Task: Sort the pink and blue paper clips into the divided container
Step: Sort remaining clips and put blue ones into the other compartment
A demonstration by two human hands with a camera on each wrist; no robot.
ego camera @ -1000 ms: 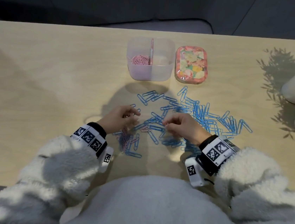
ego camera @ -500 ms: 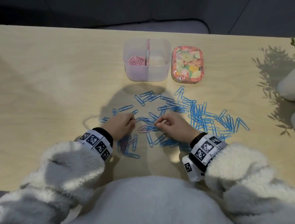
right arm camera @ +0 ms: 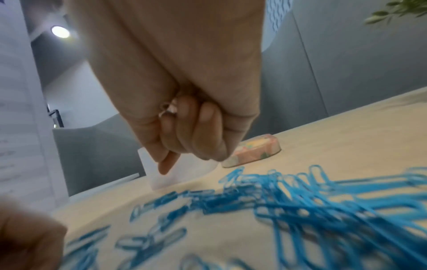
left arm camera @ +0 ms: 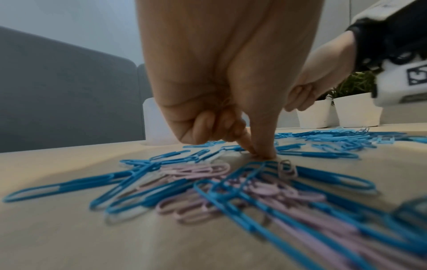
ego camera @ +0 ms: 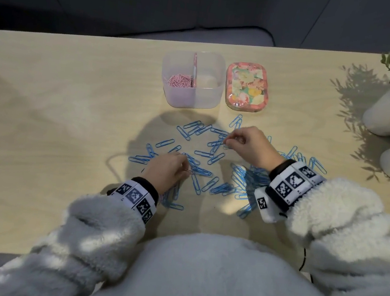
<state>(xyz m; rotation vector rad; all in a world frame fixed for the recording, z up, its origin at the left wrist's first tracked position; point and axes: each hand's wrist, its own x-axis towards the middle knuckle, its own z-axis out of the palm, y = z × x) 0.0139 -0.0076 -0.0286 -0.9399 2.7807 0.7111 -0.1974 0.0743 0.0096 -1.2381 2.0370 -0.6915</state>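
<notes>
Many blue paper clips (ego camera: 214, 158) lie strewn over the wooden table, with a few pink ones (left arm camera: 196, 170) mixed in under my left wrist. My left hand (ego camera: 186, 170) is down on the table at the pile's left; thumb and forefinger (left arm camera: 261, 154) pinch together at a small pink clip (ego camera: 188, 170) lying there. My right hand (ego camera: 227, 140) hovers above the clips farther back, its fingers curled around pink clips (right arm camera: 167, 109) in the palm. The clear divided container (ego camera: 219, 60) stands behind; its left half holds pink clips (ego camera: 179, 81).
A floral lid (ego camera: 245, 88) lies right of the container. Two white plant pots (ego camera: 387, 118) stand at the table's right edge. Bare table stretches to the left of the clips. The near table edge runs under my body.
My right hand has lifted out of the middle of the pile and moved away from me toward the container. My left hand has stayed at the pile's left, still working at the clips.
</notes>
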